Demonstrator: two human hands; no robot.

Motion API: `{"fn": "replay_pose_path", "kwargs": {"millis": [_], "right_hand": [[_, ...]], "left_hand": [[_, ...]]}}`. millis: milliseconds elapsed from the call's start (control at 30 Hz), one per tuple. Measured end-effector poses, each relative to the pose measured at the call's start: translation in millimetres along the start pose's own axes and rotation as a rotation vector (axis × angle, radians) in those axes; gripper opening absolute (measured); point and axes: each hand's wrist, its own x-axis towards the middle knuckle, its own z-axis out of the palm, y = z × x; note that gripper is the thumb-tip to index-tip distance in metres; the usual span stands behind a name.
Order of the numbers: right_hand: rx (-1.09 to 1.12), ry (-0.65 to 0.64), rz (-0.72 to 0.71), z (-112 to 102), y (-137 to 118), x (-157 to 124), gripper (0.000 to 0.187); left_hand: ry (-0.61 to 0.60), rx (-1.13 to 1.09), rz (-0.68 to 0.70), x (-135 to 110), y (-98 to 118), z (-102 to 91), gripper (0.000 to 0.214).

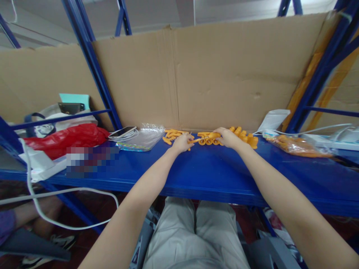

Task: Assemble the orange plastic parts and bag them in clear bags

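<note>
The left hand [181,143] has its fingers closed around the near end of a thin orange coil [200,140], which spans the gap between the two hands just above the worktop [207,170]. At the other end, the right hand [228,138] lies with its fingers curled down among orange parts; whether they pinch the coil's tip or a part beneath it cannot be told, since the hand covers that spot. For steady handling, a light grip would likely serve best: the left fingers keeping the coil straight and in line with the right hand, without squeezing or bending it, while the right fingers brace whatever they touch. Just under the coil stands a row of rings [209,142], close enough that a dropped wrist might knock them out of line, so keeping the coil a little raised seems wise. Beside the left hand lie loose pieces [169,141], and beyond the right hand are thick tubes [249,139], best left undisturbed by the forearm. Farther out, a clear bag [150,137] and a phone [126,132] lie to the left, a packed bag [298,145] to the right, and cardboard [221,74] walls the back.
</note>
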Motion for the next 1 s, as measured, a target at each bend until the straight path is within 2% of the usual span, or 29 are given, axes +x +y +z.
{"fn": "replay_pose_path", "kwargs": {"millis": [233,433,667,800,1000], "right_hand": [[-0.021,-0.001,0.002,0.5,3.2,-0.7,0.035],[-0.021,-0.031,-0.056,3.5,-4.3,-0.1,0.035],[-0.027,-0.051,-0.112,7.5,-11.0,0.7,0.035],[-0.024,-0.020,-0.128,10.6,-9.7,0.3,0.037],[-0.012,-0.011,-0.172,11.7,-9.5,-0.3,0.038]], "left_hand": [[-0.026,0.044,-0.036,-2.1,1.1,-3.4,0.016],[-0.029,0.056,-0.037,-2.7,3.3,-3.0,0.014],[0.075,-0.041,0.020,-3.0,11.9,-3.4,0.011],[0.096,-0.010,-0.032,-3.1,20.3,-4.5,0.012],[0.014,0.024,-0.123,-4.9,28.0,-6.4,0.018]]}}
